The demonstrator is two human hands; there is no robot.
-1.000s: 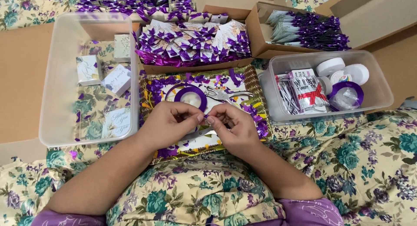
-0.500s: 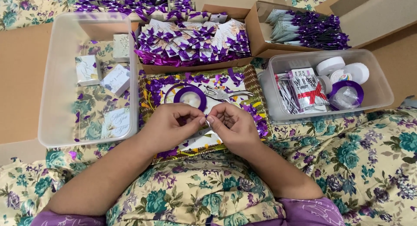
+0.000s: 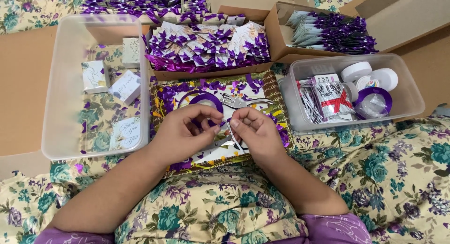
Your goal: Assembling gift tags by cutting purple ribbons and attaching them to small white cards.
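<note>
My left hand (image 3: 185, 131) and my right hand (image 3: 255, 131) meet over a gold-edged tray (image 3: 276, 101), fingertips pinched together on a small piece of purple ribbon (image 3: 224, 123). A roll of purple ribbon (image 3: 206, 102) lies on the tray just beyond my left hand. Metal scissors (image 3: 241, 102) rest on the tray above my right hand. Purple ribbon scraps (image 3: 281, 131) are scattered over the tray. What the pinched piece looks like is mostly hidden by my fingers.
A clear bin (image 3: 61, 84) at left holds small white cards. A cardboard box (image 3: 211, 49) behind the tray is full of cards with purple bows. At right, a clear bin (image 3: 412, 91) holds tape rolls and packets. Another box (image 3: 337, 33) holds bowed cards.
My fingertips have shifted slightly on the ribbon piece; both hands stay over the tray in nearly the same place.
</note>
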